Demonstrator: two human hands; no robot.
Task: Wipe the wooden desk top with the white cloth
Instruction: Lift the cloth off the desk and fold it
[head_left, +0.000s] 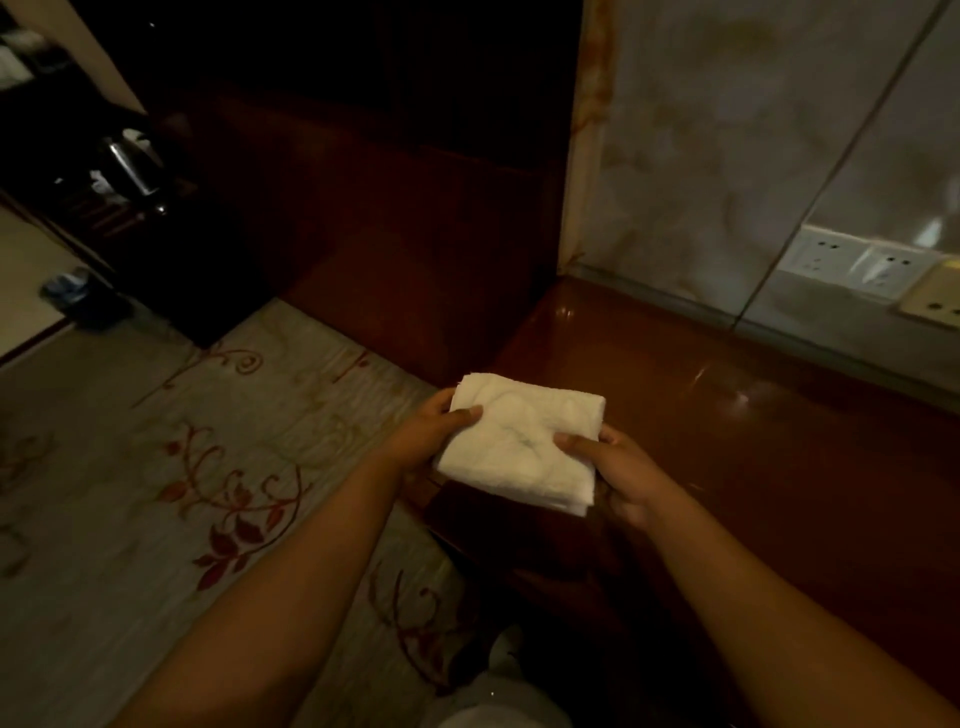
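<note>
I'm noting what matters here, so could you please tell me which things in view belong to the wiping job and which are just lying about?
Job: white cloth, left hand, right hand, wooden desk top.
Lying about: kettle, wall sockets, patterned carpet.

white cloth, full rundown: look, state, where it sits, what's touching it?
The white cloth is folded into a thick, roughly square pad, with stacked layers showing at its near right corner. It looks like soft, slightly rumpled fabric with a faint greyish mark near the middle. It is held between both hands over the near left corner of the wooden desk top: the left hand grips its left edge, the right hand its right edge. Whether it touches the desk is unclear.
</note>
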